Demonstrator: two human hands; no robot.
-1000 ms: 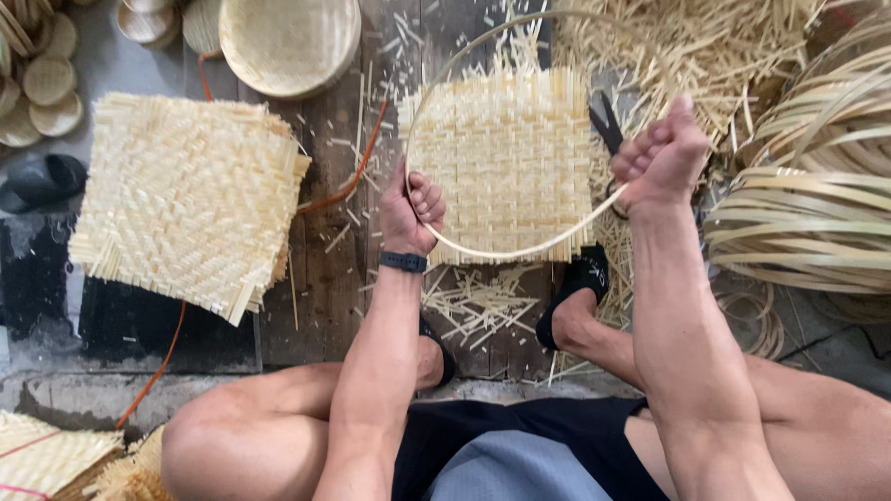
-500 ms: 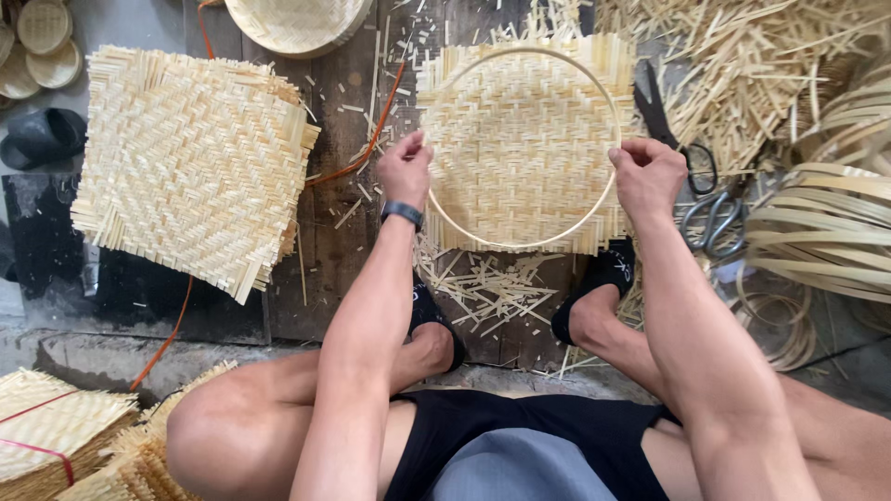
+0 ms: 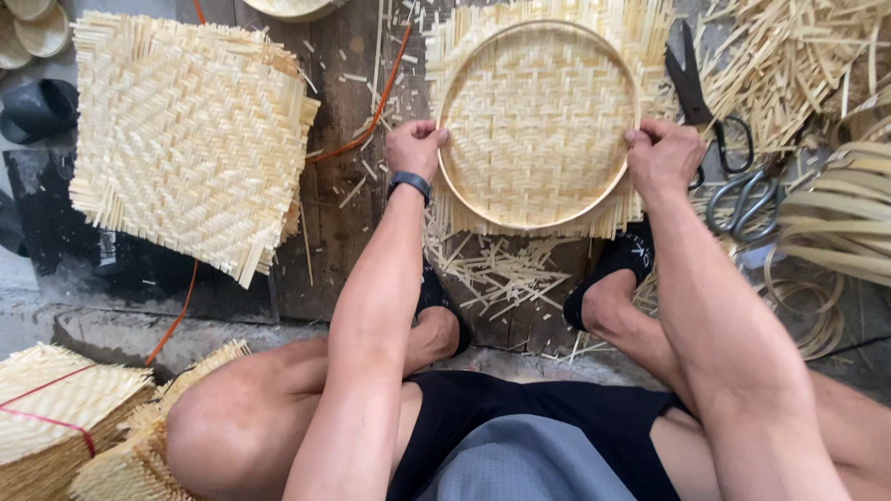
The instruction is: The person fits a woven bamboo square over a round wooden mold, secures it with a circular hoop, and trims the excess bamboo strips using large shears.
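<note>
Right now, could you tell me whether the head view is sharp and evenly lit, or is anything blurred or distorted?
Head view: soft, even daylight without glare; the round pale bamboo hoop on the square woven bamboo mat is sharp, as are the left hand and right hand; the forearms look stretched by the wide lens.

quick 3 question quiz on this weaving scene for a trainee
1. True or false: both hands grip the round hoop laid on the woven mat.
2. Which tool lies beyond the right hand? A) hammer B) scissors C) saw
3. Fill in: a stack of square woven mats lies beside the ____ hand.

Key
1. True: the left hand and the right hand each hold the hoop's rim.
2. B, the scissors.
3. left
</note>
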